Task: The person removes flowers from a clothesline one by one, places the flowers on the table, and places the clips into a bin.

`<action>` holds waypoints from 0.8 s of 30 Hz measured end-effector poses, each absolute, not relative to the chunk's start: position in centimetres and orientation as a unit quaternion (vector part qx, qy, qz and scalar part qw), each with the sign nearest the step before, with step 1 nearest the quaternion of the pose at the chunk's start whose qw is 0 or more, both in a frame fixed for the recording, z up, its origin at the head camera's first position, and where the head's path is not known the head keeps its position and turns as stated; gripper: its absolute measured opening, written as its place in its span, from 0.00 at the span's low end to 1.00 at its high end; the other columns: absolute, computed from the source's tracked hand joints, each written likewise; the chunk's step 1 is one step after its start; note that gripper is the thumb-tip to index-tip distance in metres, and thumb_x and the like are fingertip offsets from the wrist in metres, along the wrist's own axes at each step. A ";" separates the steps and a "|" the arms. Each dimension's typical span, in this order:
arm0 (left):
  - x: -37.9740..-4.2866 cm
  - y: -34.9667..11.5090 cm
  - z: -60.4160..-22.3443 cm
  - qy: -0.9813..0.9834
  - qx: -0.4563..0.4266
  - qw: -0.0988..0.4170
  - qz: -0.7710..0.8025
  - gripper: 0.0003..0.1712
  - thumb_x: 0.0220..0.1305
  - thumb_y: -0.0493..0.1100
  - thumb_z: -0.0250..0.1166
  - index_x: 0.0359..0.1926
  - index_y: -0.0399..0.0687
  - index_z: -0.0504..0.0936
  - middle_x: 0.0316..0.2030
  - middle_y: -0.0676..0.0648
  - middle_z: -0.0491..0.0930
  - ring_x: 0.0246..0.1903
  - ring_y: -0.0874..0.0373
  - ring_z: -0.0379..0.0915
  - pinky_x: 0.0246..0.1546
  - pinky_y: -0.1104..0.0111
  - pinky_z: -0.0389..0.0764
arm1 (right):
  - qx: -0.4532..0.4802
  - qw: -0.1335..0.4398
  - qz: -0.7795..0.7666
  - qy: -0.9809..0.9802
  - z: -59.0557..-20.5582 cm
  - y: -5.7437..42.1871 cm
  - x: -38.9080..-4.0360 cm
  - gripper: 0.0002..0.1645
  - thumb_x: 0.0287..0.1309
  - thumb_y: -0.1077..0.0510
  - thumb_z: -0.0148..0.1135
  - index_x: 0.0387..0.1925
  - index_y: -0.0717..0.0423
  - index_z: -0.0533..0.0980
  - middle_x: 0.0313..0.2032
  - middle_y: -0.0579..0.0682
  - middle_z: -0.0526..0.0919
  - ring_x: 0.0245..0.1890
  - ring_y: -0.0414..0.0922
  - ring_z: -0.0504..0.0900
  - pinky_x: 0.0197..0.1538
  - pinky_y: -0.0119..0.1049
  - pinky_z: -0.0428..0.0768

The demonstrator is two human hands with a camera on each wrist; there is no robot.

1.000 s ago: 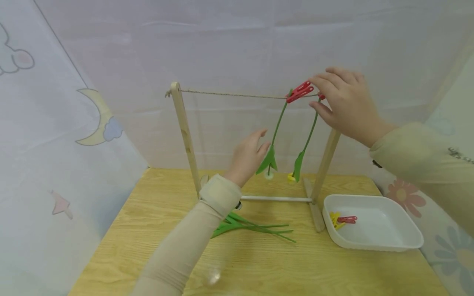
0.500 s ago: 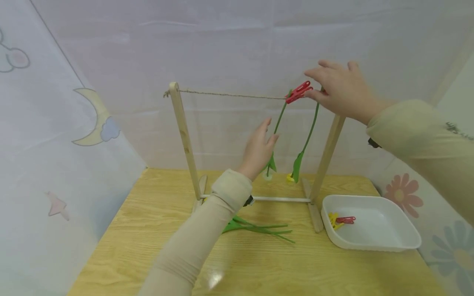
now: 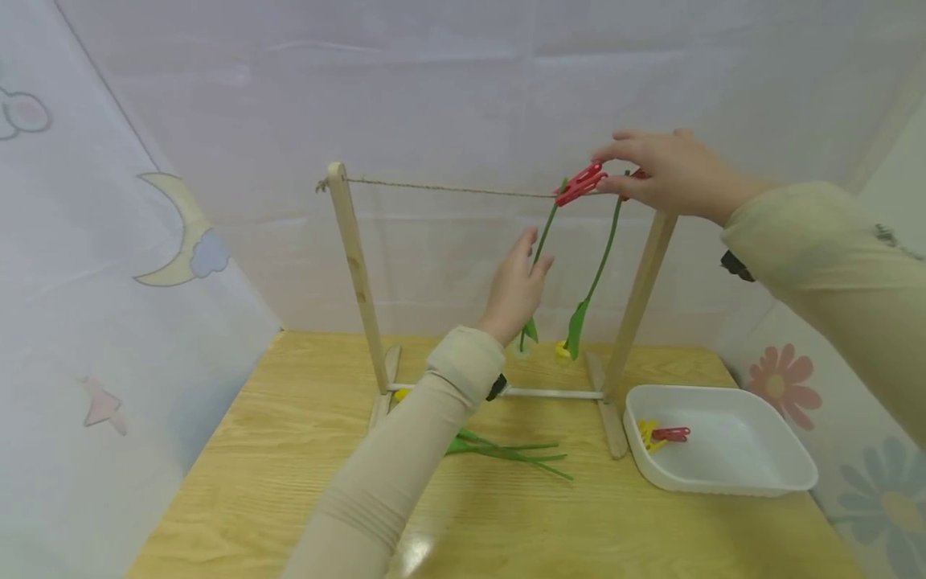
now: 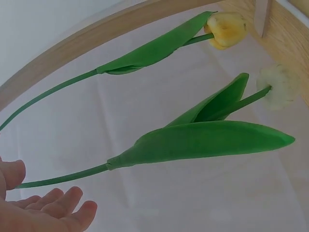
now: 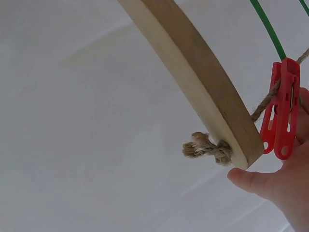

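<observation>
Two artificial tulips hang head-down from a twine line (image 3: 448,189), each stem clipped by a red clothespin. My right hand (image 3: 673,173) has thumb and index finger at the handles of the left red clothespin (image 3: 581,185), seemingly pinching them. The right clothespin (image 5: 286,108) is partly behind that hand in the head view. My left hand (image 3: 515,289) is beside the white tulip (image 4: 277,87), its stem passing between thumb and spread fingers, which do not close on it. The yellow tulip (image 4: 226,30) hangs to the right.
A wooden post (image 3: 354,273) holds up the twine on the left, another post (image 3: 644,297) on the right. Several green stems (image 3: 514,454) lie on the table under my left forearm. A white tray (image 3: 723,482) holds yellow clothespins (image 3: 649,434) and a red one.
My left hand has moved right and slightly up to the white tulip's stem. The right hand's thumb and index finger have drawn closer together at the left clothespin.
</observation>
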State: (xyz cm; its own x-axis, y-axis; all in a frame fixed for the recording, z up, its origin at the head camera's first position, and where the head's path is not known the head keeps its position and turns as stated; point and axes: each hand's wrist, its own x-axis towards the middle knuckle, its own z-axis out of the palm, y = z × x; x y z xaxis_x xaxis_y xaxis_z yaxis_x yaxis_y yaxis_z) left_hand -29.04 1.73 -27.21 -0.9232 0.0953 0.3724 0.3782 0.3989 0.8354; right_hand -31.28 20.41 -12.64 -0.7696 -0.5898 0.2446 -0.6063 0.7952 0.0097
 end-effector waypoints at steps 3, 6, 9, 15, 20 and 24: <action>-29.1 1.8 -27.2 -0.821 -0.143 0.138 -0.535 0.28 0.74 0.41 0.53 0.71 0.42 0.61 0.65 0.43 0.69 0.63 0.52 0.67 0.62 0.66 0.69 | 0.334 0.123 0.028 -0.934 -12.5 20.3 -31.4 0.25 0.70 0.55 0.56 0.62 0.64 0.69 0.67 0.72 0.60 0.40 0.65 0.82 0.54 0.65 0.72; -29.2 1.8 -27.3 -0.814 -0.147 0.144 -0.543 0.25 0.74 0.40 0.54 0.68 0.41 0.66 0.60 0.43 0.74 0.59 0.51 0.72 0.58 0.67 0.73 | 0.336 0.111 0.033 -0.935 -12.4 20.2 -31.4 0.24 0.70 0.55 0.56 0.62 0.64 0.69 0.68 0.72 0.58 0.41 0.66 0.82 0.47 0.62 0.77; -29.1 1.8 -27.4 -0.813 -0.146 0.145 -0.545 0.22 0.73 0.38 0.54 0.65 0.41 0.70 0.55 0.43 0.79 0.54 0.52 0.76 0.54 0.68 0.76 | 0.327 0.085 0.045 -0.940 -12.2 20.1 -31.3 0.26 0.71 0.54 0.54 0.64 0.63 0.68 0.69 0.71 0.56 0.45 0.68 0.80 0.50 0.63 0.75; -28.7 1.8 -27.6 -0.810 -0.150 0.140 -0.549 0.19 0.72 0.38 0.57 0.61 0.40 0.75 0.47 0.43 0.82 0.43 0.55 0.80 0.42 0.73 0.80 | 0.316 0.058 0.065 -0.945 -12.2 20.2 -31.3 0.25 0.72 0.52 0.52 0.63 0.62 0.69 0.70 0.69 0.55 0.48 0.67 0.77 0.51 0.62 0.73; -28.8 2.0 -27.7 -0.808 -0.143 0.150 -0.552 0.17 0.70 0.37 0.59 0.58 0.40 0.78 0.44 0.44 0.83 0.39 0.58 0.81 0.37 0.76 0.79 | 0.328 0.079 0.078 -0.938 -12.3 20.4 -31.2 0.20 0.70 0.56 0.55 0.58 0.63 0.73 0.68 0.67 0.61 0.51 0.66 0.75 0.46 0.57 0.73; -29.0 2.0 -27.6 -0.806 -0.137 0.155 -0.554 0.16 0.70 0.38 0.59 0.56 0.40 0.79 0.44 0.44 0.83 0.38 0.58 0.81 0.37 0.76 0.80 | 0.357 0.121 0.082 -0.923 -12.3 20.4 -31.2 0.15 0.67 0.60 0.59 0.52 0.64 0.77 0.63 0.68 0.69 0.47 0.67 0.76 0.49 0.58 0.72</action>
State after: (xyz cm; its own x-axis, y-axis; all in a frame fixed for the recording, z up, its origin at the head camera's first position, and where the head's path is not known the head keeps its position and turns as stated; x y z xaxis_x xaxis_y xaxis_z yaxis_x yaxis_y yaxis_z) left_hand -29.00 2.04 -27.59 -0.9142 0.0501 0.4022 0.3934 0.3487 0.8507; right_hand -31.15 20.37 -12.31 -0.7161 -0.6387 0.2817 -0.6782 0.7321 -0.0643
